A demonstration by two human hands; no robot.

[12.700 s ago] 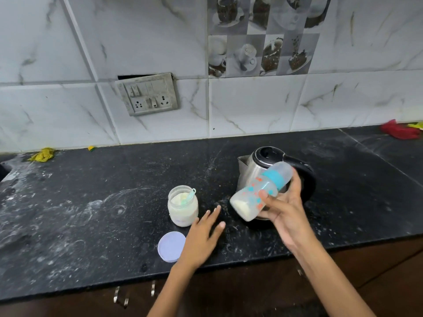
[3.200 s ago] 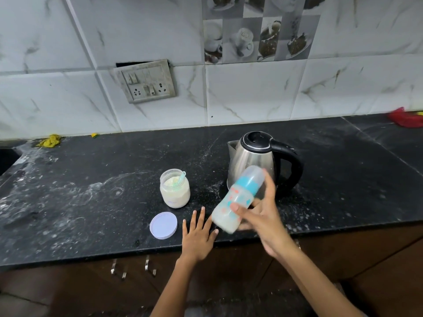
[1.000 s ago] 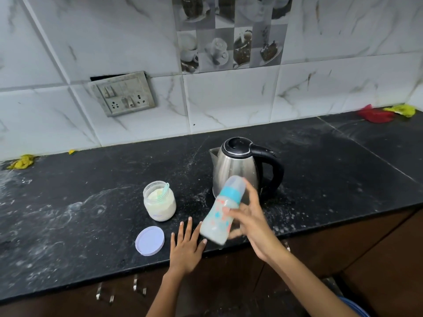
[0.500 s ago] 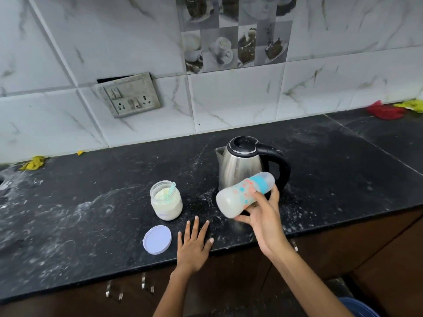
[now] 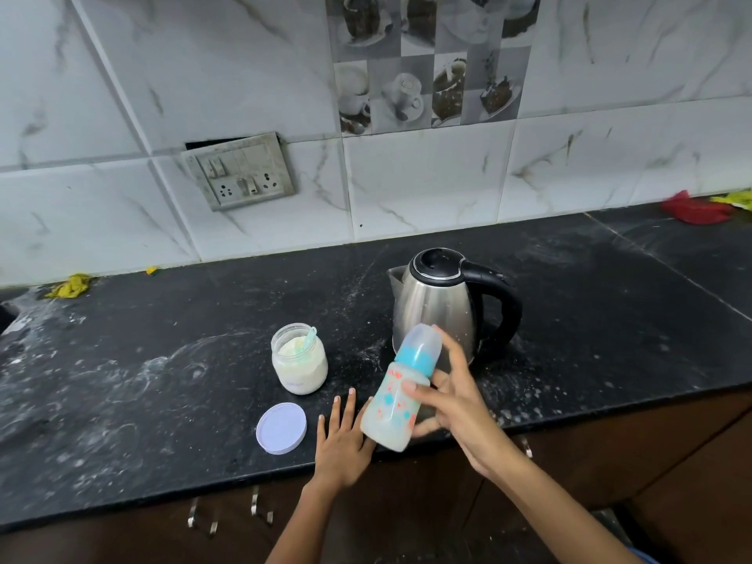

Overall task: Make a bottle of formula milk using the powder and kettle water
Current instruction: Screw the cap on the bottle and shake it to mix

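No brand or writing reads on anything here; the bottle (image 5: 398, 392) shows only orange and blue spots, a blue collar and a clear cap; your right hand (image 5: 457, 405) has it clamped, fingers (image 5: 413, 390) wrapped round its body, tilted with the cap towards the kettle (image 5: 437, 307), above the counter (image 5: 122, 380) edge; your left hand (image 5: 342, 441) lies flat there, fingers spread, holding nothing, beside the lid (image 5: 281, 428); the powder jar (image 5: 299, 363) stands open behind it.
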